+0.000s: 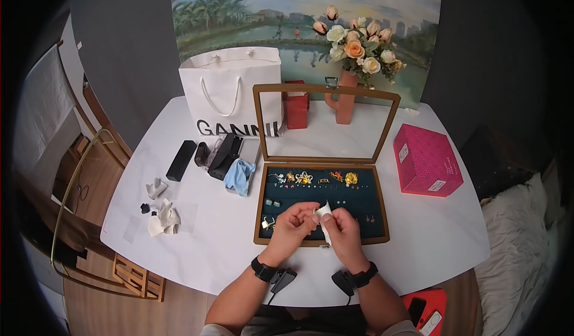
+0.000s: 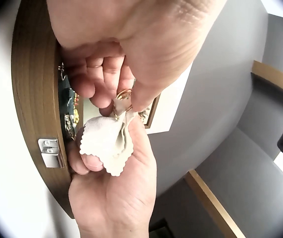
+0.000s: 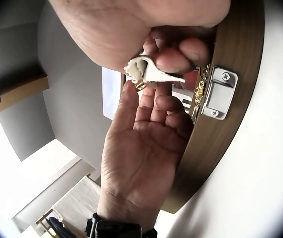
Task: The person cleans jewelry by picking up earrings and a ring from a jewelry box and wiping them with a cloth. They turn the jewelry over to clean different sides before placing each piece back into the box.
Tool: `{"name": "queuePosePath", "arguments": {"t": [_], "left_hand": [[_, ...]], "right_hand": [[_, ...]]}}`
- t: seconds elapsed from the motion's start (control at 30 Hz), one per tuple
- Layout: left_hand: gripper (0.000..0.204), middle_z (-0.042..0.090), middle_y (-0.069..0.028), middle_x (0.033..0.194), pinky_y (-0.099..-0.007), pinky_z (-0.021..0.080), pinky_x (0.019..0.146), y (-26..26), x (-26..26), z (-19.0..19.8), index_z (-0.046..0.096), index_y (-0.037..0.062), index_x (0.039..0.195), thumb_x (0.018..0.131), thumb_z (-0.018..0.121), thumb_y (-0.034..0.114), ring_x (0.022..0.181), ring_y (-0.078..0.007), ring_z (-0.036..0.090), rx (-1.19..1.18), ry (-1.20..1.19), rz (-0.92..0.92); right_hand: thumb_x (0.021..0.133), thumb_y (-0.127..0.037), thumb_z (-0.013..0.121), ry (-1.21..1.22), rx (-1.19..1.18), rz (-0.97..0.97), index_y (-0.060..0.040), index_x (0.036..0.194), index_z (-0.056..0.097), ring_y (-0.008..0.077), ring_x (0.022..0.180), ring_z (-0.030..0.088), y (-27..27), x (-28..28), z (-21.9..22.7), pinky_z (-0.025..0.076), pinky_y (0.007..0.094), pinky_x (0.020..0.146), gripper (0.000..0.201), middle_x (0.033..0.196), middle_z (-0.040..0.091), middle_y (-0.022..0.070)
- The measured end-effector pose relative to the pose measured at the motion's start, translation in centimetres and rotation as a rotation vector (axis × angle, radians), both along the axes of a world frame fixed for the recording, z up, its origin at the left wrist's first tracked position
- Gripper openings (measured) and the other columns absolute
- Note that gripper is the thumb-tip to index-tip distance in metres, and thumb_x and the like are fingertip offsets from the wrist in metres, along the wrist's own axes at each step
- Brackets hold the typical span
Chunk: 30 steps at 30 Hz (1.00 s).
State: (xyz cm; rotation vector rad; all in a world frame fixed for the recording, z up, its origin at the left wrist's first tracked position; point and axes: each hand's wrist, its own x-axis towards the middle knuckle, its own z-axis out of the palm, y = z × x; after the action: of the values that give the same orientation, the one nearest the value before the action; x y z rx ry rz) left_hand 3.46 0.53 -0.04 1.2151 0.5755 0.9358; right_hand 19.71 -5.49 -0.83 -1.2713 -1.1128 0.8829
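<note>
Cloth [image 2: 101, 136], white and scallop-edged, pinched in the right hand [image 1: 343, 233] over the front of the open jewelry case [image 1: 381, 204]; against it, a gold-coloured piece [image 2: 124, 92] gripped by the left hand [image 1: 290, 228] (loops distinct at the left wrist, too small from the head). Flowers [image 1: 359, 47] visible only from the head.
</note>
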Motion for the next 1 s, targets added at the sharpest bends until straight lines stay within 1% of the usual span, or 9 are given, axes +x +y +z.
{"name": "queuePosePath", "arguments": {"t": [0.17, 0.27, 0.37, 0.47, 0.57, 0.67, 0.83, 0.9, 1.0], "left_hand": [[0.034, 0.071, 0.0020, 0.101, -0.0188, 0.049, 0.073, 0.0, -0.1, 0.3, 0.063, 0.0040, 0.132, 0.102, 0.070, 0.016, 0.085, -0.0034, 0.062, -0.044, -0.010, 0.012], [0.034, 0.072, 0.0013, 0.102, -0.0187, 0.049, 0.073, 0.0, 0.0, 0.0, 0.064, 0.0034, 0.131, 0.100, 0.073, 0.014, 0.085, -0.0033, 0.062, -0.023, -0.038, -0.033], [0.034, 0.072, 0.0009, 0.101, -0.0188, 0.050, 0.073, -0.3, 0.5, -0.4, 0.063, 0.0014, 0.131, 0.099, 0.073, 0.007, 0.083, -0.0022, 0.061, -0.002, -0.057, -0.036], [0.034, 0.072, 0.0005, 0.100, -0.0184, 0.051, 0.073, -0.3, 0.5, -0.4, 0.064, 0.0010, 0.130, 0.098, 0.073, 0.006, 0.082, -0.0021, 0.061, 0.010, -0.048, -0.002], [0.034, 0.073, 0.0004, 0.102, -0.0185, 0.050, 0.070, 0.0, 0.5, -0.7, 0.064, 0.0024, 0.129, 0.098, 0.074, 0.010, 0.081, -0.0026, 0.062, -0.018, -0.085, 0.020], [0.032, 0.073, 0.0003, 0.102, -0.0179, 0.049, 0.068, 0.1, 0.2, -0.5, 0.064, 0.0024, 0.128, 0.098, 0.073, 0.010, 0.079, -0.0026, 0.061, -0.053, -0.100, 0.033], [0.025, 0.073, 0.0006, 0.098, -0.0182, 0.044, 0.061, 0.1, -0.1, 0.3, 0.064, 0.0050, 0.122, 0.101, 0.071, 0.017, 0.070, -0.0026, 0.056, -0.116, -0.100, 0.048], [0.025, 0.073, 0.0005, 0.099, -0.0180, 0.045, 0.062, 0.0, -0.2, 0.4, 0.064, 0.0045, 0.123, 0.101, 0.071, 0.015, 0.071, -0.0025, 0.057, -0.096, -0.090, 0.025], [0.027, 0.072, 0.0004, 0.100, -0.0179, 0.047, 0.064, -0.1, 0.3, -0.1, 0.063, 0.0038, 0.123, 0.099, 0.073, 0.012, 0.074, -0.0023, 0.059, -0.059, -0.140, 0.007]], "right_hand": [[0.106, -0.021, 0.063, -0.006, -0.018, 0.044, -0.0026, 0.093, 0.060, 0.0019, 0.069, 0.049, -0.2, 0.0, 0.3, 0.041, 0.0235, 0.058, 0.023, 0.076, 0.057, -0.0041], [0.106, -0.022, 0.063, -0.058, 0.024, -0.008, -0.0027, 0.094, 0.060, 0.0019, 0.068, 0.049, -0.2, 0.0, 0.5, 0.040, 0.0233, 0.057, 0.023, 0.076, 0.058, -0.0039], [0.106, -0.023, 0.063, 0.042, 0.027, -0.053, -0.0029, 0.093, 0.060, 0.0018, 0.067, 0.048, -0.1, -0.1, 0.4, 0.039, 0.0231, 0.057, 0.024, 0.075, 0.057, -0.0043], [0.106, -0.023, 0.063, 0.016, 0.037, -0.056, -0.0033, 0.091, 0.060, 0.0016, 0.066, 0.048, -0.1, -0.1, 0.4, 0.039, 0.0233, 0.056, 0.025, 0.073, 0.056, -0.0048], [0.106, -0.022, 0.063, -0.077, -0.001, -0.048, -0.0036, 0.089, 0.060, 0.0014, 0.065, 0.047, -0.2, -0.1, 0.4, 0.038, 0.0234, 0.055, 0.025, 0.072, 0.056, -0.0053], [0.106, -0.022, 0.064, -0.043, -0.009, -0.038, -0.0036, 0.089, 0.060, 0.0014, 0.064, 0.047, -0.2, 0.0, 0.3, 0.038, 0.0235, 0.055, 0.025, 0.072, 0.056, -0.0054], [0.106, -0.024, 0.063, -0.049, 0.059, -0.159, -0.0036, 0.089, 0.060, 0.0018, 0.065, 0.047, 0.3, 0.5, -0.6, 0.039, 0.0237, 0.056, 0.027, 0.073, 0.057, -0.0046], [0.106, -0.025, 0.063, -0.035, 0.061, -0.166, -0.0035, 0.089, 0.060, 0.0020, 0.066, 0.048, 0.4, 0.6, -0.9, 0.040, 0.0237, 0.057, 0.028, 0.074, 0.058, -0.0041], [0.107, -0.025, 0.062, -0.023, -0.004, -0.038, -0.0036, 0.088, 0.059, 0.0025, 0.066, 0.049, 0.1, 0.1, -0.4, 0.041, 0.0238, 0.057, 0.029, 0.074, 0.058, -0.0038]]}}
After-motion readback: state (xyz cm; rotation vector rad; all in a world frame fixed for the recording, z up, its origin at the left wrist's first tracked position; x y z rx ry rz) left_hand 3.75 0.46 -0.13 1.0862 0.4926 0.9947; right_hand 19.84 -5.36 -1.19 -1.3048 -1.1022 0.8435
